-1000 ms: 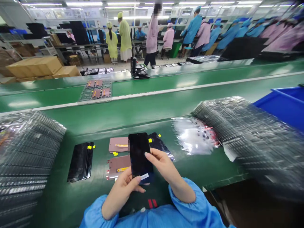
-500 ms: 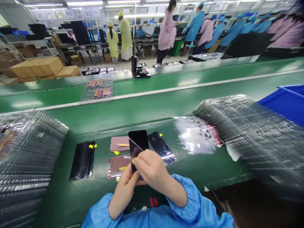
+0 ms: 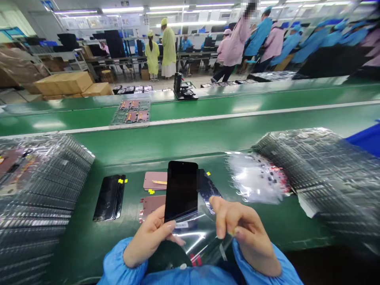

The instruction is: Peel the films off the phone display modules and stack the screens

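Note:
My left hand (image 3: 152,233) grips the lower end of a black phone screen (image 3: 181,190), thumb on its front. A clear protective film (image 3: 200,233) hangs off the lower part of the screen. My right hand (image 3: 245,227) pinches the film's right end between thumb and finger, and the film stretches between both hands. Partly behind the screen lie pink-backed screen panels (image 3: 152,208) with yellow tabs. Another dark panel (image 3: 209,190) rests to the right of the screen. Several black screens (image 3: 108,198) are stacked at the left.
Tall stacks of clear plastic trays stand at left (image 3: 56,178) and right (image 3: 320,170). A pile of peeled clear films (image 3: 255,178) lies on the green bench. A tray of pink panels (image 3: 132,113) sits on the conveyor (image 3: 208,107). A blue bin (image 3: 368,136) is far right. People work behind.
My right hand has moved right and down, drawing the clear film away from the screen's face. The screen now faces me more fully, held by my left hand.

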`<state>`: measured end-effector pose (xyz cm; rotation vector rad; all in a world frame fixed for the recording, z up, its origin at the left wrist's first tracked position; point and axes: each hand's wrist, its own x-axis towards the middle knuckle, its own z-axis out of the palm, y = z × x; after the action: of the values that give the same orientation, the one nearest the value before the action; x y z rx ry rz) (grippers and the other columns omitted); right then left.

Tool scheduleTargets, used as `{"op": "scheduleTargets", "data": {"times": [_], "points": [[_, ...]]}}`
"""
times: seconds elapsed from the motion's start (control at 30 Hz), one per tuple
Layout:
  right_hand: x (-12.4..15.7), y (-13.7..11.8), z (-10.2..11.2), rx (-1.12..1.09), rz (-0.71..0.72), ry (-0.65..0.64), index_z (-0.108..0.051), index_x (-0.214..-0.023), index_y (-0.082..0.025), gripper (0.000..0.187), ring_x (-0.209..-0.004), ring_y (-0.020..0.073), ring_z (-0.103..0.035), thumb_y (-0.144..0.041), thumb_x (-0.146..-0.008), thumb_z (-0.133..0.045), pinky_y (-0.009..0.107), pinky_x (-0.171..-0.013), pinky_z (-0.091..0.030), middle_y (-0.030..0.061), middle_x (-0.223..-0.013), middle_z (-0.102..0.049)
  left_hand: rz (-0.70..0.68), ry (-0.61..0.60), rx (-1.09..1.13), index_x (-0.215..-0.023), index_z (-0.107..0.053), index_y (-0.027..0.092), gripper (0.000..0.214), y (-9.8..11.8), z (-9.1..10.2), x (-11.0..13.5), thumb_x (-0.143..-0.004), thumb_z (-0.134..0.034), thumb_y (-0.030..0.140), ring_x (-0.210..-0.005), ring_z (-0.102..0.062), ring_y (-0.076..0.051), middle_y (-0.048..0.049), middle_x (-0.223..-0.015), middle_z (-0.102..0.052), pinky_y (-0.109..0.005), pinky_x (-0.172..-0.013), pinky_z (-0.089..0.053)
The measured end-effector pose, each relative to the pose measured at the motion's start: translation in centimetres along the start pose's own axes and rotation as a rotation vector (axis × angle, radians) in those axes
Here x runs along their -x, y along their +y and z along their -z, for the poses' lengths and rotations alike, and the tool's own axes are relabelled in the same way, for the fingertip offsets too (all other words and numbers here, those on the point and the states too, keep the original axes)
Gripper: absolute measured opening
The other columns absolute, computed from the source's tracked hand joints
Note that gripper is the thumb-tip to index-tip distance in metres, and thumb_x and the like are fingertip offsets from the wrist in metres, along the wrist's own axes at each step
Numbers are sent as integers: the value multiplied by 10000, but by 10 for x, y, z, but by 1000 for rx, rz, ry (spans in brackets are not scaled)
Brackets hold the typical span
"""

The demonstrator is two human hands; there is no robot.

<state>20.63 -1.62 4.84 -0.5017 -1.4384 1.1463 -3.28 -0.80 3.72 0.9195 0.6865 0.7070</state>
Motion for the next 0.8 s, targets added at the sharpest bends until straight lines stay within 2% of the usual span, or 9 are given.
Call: {"op": "scheduleTargets", "data": {"times": [0.13,0.33,0.57,0.8], "points": [[3,14,8,-115,-2,57,-600,-768,-256,194,-583,188,-416,-388,-909,-586,362,-631,-295,11,-621,-694,4,-74,30,-1216,-672,247,325,1,-7,2,-897,-659,303,-802,-655,-130,-71,-1093,-679,-261,-693,-617],[2,16,7,-158,4,83,-605,-762,-260,198,-581,189,-383,-401,-900,-591,361,-629,-289,13,-603,-672,-5,-118,67,-1207,-681,268,307,2,-11,4,-902,-652,289,-716,-664,-104,-39,-961,-683,-232,-671,-610],[2,16,9,-153,1,83,-609,-774,-268,181,-574,186,-390,-399,-898,-593,353,-625,-296,3,-605,-673,2,-106,50,-1204,-681,263,305,3,-13,5,-901,-653,270,-776,-679,-125,-69,-1096,-688,-255,-689,-624],[3,20,12,-115,33,68,-611,-767,-272,189,-559,183,-418,-402,-903,-585,349,-613,-333,5,-575,-660,5,-138,83,-1182,-690,250,273,-1,-13,7,-915,-636,244,-773,-702,-129,-53,-976,-723,-248,-706,-622]]}}
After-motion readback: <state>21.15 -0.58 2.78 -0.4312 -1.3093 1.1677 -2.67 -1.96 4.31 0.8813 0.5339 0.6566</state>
